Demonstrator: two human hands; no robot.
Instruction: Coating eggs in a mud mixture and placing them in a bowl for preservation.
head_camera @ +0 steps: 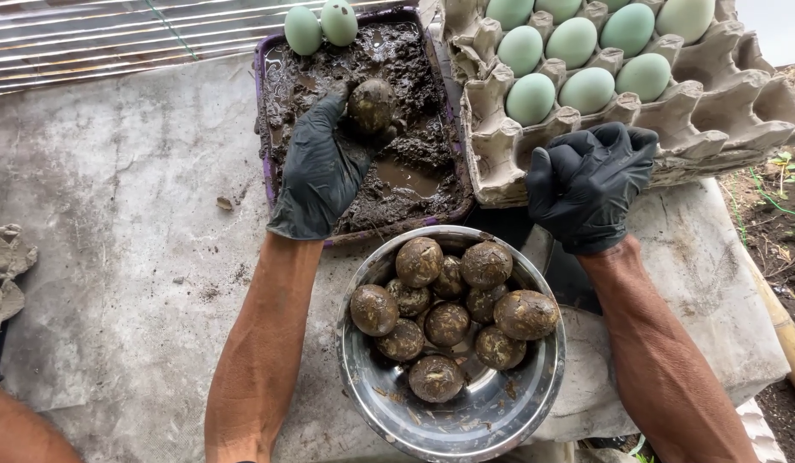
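The left hand (320, 167) rolls a muddy egg (372, 105) in the purple mud tray (264, 103), fingers cupped loosely around it. Slick gloves could let it slip and crack. In front, the bowl (500, 411) of coated eggs (453, 321) sits near the table (114, 214) edge. The right hand (590, 184), curled empty, rests against the carton (714, 111); a nudge may jostle its green eggs (586, 51).

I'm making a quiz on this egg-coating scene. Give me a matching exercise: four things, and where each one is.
Things:
1. mud-coated egg
2. pale green clean eggs
3. round steel bowl
4. black-gloved right hand

Places:
A. in the grey cardboard egg tray
B. nearest the person, holding coated eggs
C. at the tray's front edge
D. at the black-gloved left hand, over the purple mud tray

Pairs: 1-D, 2-A, 3-B, 4-C
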